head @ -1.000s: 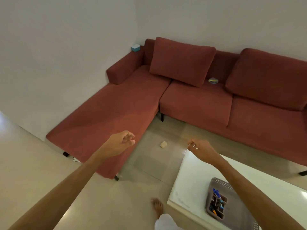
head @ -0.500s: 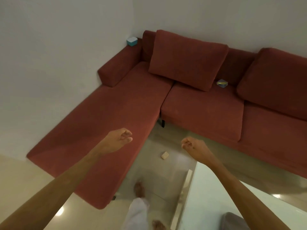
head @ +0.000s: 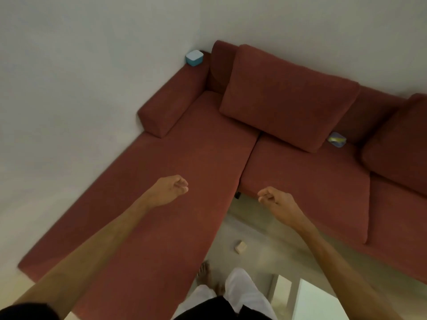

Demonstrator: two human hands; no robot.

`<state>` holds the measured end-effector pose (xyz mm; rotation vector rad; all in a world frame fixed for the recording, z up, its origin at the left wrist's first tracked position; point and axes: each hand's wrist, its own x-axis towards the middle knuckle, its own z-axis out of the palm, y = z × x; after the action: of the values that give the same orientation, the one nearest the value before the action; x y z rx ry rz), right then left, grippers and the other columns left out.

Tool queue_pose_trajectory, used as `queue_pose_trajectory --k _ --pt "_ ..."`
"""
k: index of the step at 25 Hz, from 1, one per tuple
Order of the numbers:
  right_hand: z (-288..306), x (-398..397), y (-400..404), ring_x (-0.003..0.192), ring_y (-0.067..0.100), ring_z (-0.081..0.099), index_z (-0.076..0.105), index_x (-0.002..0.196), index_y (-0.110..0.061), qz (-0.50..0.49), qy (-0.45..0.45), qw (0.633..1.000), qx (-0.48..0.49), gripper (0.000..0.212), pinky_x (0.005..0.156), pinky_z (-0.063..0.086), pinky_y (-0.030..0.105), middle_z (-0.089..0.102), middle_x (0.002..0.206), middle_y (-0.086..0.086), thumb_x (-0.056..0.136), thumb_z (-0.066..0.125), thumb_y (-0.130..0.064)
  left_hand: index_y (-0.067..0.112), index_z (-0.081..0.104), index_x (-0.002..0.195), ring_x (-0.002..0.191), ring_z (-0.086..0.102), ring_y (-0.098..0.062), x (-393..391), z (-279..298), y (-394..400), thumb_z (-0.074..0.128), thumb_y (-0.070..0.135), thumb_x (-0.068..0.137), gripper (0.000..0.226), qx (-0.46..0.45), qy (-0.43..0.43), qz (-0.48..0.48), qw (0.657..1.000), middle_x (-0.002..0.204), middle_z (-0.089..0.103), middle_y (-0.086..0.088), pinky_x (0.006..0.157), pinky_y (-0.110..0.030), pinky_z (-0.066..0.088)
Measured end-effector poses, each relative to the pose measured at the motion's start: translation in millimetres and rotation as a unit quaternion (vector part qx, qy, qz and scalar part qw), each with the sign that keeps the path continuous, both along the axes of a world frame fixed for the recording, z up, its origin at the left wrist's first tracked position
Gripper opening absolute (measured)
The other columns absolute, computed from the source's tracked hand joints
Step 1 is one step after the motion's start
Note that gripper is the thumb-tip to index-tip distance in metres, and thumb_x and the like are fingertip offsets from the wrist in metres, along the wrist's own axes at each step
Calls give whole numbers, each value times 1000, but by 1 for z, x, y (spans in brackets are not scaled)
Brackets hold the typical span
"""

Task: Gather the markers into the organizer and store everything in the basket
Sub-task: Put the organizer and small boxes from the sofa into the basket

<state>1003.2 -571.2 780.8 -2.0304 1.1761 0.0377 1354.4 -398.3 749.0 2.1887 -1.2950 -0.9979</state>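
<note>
Both arms reach out over the red sofa. A teal box sits on the sofa's arm in the corner. The left hand hangs above the chaise, fingers loosely curled, holding nothing. The right hand is the same, fingers bent inward and empty. A beige block lies on the floor. A small blue-yellow thing rests on the seat beside the cushion. The desk corner shows lower right; markers, organizer and basket are out of view.
</note>
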Motion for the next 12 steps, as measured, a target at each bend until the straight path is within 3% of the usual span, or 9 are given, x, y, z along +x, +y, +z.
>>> queue_pose_trajectory --k 4,7,9,12 --pt "1 70 -73 106 14 70 72 124 -17 -17 -19 1000 7 23 87 52 22 74 116 -3 105 62 -23 8 73 120 108 74 -21 75 -2 -71 73 21 101 23 -2 -19 -7 1000 119 77 -6 103 -35 55" --pt "-11 126 -135 102 0 68 73 120 -23 -18 -25 999 16 19 76 48 6 74 111 -11 105 61 -23 7 73 121 112 73 -23 134 -13 -133 73 21 101 25 -11 -45 -14 999 121 76 -7 104 -39 55" --pt "-28 174 -187 98 -7 66 72 117 -24 -6 -25 999 29 16 72 48 3 74 110 -13 106 61 -22 7 72 125 116 71 -24 185 -27 -183 73 25 102 30 -36 -80 -31 996 124 75 -8 105 -38 53" --pt "-59 253 -269 100 -1 69 70 116 -23 18 13 999 34 14 74 47 1 74 110 -13 106 60 -18 18 67 139 128 65 -19 266 -52 -261 68 41 103 43 -48 -127 -38 990 138 70 -1 113 -35 47"
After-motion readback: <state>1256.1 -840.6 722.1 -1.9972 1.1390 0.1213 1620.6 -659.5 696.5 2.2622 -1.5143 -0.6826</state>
